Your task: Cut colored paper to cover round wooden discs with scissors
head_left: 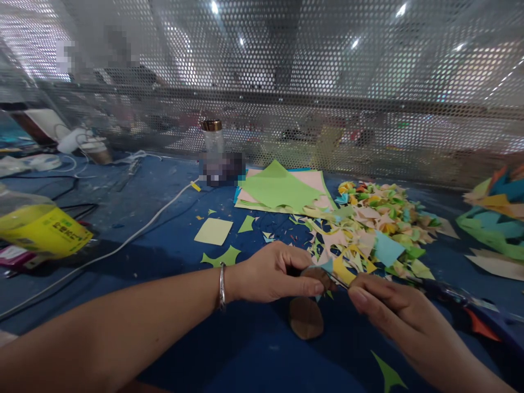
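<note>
My left hand (272, 275), a silver bracelet at its wrist, is closed on a small brown rounded piece (321, 277), partly hidden by the thumb and fingers. Close by on the right, my right hand (388, 305) has its fingers pressed round a thin dark metal tool (339, 281); the grip hides most of it, and its tip meets the brown piece. Below my left hand lies another brown oval piece (306, 317) on the blue table. Just beyond both hands spreads a heap of coloured paper scraps (380, 218).
Stacked paper sheets (282, 188), green on top, lie behind the hands. A bottle (213, 143) stands near the perforated metal screen (262, 60). A white cable (143, 228) crosses the left side past a yellow-labelled bag (45, 226). Dark blue tool handles (462, 300) lie right.
</note>
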Demonstrator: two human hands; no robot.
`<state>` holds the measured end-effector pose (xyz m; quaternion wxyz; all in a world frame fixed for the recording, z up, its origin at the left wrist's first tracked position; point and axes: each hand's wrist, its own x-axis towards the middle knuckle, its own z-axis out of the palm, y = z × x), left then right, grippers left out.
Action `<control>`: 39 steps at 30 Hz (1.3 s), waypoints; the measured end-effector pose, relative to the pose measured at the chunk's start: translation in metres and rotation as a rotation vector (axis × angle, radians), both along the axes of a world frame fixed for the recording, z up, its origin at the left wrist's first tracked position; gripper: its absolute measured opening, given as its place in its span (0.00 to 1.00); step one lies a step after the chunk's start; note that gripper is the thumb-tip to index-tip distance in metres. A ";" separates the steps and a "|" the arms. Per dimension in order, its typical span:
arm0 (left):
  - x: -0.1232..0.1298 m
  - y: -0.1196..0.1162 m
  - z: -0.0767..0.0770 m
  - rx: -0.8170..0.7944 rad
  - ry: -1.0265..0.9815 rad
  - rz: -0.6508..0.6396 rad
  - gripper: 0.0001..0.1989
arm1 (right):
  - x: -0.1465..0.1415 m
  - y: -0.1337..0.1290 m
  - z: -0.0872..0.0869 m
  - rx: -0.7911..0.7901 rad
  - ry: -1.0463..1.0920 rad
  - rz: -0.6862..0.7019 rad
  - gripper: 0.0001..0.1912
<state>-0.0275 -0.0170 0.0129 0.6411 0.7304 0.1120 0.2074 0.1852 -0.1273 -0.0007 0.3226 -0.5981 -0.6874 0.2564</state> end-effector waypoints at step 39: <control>-0.006 0.013 -0.008 -0.076 0.132 -0.217 0.06 | -0.001 -0.001 0.002 -0.091 -0.038 0.122 0.25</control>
